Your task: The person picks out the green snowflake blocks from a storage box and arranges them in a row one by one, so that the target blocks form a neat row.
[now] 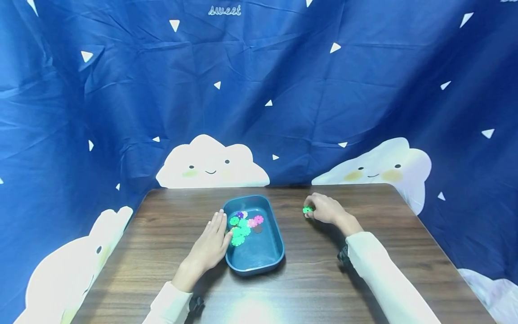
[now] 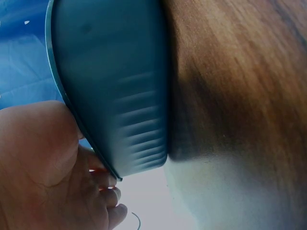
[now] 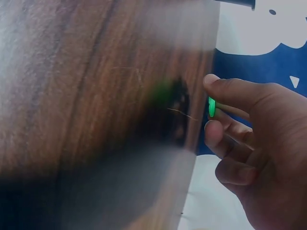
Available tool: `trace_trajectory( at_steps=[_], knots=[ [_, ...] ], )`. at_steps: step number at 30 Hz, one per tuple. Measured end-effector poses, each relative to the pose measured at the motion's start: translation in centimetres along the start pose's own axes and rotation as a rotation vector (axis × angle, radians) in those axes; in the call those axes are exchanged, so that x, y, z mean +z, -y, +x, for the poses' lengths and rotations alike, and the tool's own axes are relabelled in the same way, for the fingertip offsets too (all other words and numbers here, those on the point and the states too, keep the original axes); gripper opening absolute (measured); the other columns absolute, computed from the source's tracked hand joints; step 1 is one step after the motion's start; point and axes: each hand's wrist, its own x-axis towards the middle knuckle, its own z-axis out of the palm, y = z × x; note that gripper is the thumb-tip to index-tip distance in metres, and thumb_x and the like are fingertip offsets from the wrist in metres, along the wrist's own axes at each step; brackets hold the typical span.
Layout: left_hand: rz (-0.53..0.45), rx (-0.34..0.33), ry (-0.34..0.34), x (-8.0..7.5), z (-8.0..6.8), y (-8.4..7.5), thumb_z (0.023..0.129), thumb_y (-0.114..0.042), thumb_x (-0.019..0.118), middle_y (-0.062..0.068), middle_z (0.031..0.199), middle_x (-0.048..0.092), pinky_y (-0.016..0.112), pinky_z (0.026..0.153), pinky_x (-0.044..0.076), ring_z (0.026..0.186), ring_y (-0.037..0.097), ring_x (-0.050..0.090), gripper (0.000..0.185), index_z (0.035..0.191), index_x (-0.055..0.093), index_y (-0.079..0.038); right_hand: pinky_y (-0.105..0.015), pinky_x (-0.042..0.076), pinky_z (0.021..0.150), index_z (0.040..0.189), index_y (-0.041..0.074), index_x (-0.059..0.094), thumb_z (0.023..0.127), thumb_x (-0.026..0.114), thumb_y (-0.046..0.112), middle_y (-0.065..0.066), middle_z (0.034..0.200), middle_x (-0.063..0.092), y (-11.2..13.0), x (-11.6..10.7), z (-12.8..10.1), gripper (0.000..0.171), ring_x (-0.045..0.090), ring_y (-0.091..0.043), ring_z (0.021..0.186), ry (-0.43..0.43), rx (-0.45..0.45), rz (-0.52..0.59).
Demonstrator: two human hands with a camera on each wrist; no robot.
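My right hand [image 1: 327, 209] pinches a green notched disc [image 1: 307, 209] between thumb and fingers, to the right of the bin. In the right wrist view the green disc [image 3: 212, 107] shows edge-on behind the thumb, held above the table. A blue-green plastic bin [image 1: 259, 258] stands left of it. My left hand [image 1: 208, 245] lies along the bin's left rim with its fingers straight. The left wrist view shows the bin's ribbed side [image 2: 105, 81] beside the palm. Inside the bin lie several green discs [image 1: 238, 231], with pink discs [image 1: 258, 219] and a brown disc [image 1: 257, 229] beside them.
A dark wooden table [image 1: 315, 288] carries the bin, and its back edge meets a blue curtain [image 1: 283, 67] printed with clouds and triangles. Both forearms wear white sleeves [image 1: 388, 279], with a dark wrist device [image 1: 343, 255] under the right one.
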Motion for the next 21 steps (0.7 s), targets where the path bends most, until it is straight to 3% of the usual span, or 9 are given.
trace_trajectory(
  at_steps=[13,21],
  knots=[
    [-0.008,-0.004,0.002,0.1,-0.1,-0.1,0.105,-0.034,0.041,0.02,0.163,0.019,0.052,0.122,0.025,0.151,0.035,0.019,0.062,0.152,0.026,0.004,-0.042,0.051,0.07,0.101,0.02,0.07,0.083,0.077,0.032,0.004,0.091,0.059,-0.2,1.9,-0.1,0.023,0.056,-0.014,0.079,-0.019,-0.014,0.019],
    [-0.009,-0.011,0.004,0.1,0.0,-0.1,0.105,-0.033,0.041,0.02,0.163,0.018,0.052,0.122,0.025,0.151,0.035,0.02,0.062,0.152,0.027,0.005,-0.043,0.052,0.074,0.106,0.017,0.07,0.084,0.076,0.031,0.002,0.096,0.062,-0.5,2.2,0.1,0.027,0.058,-0.015,0.083,0.002,0.004,0.027]
  ],
)
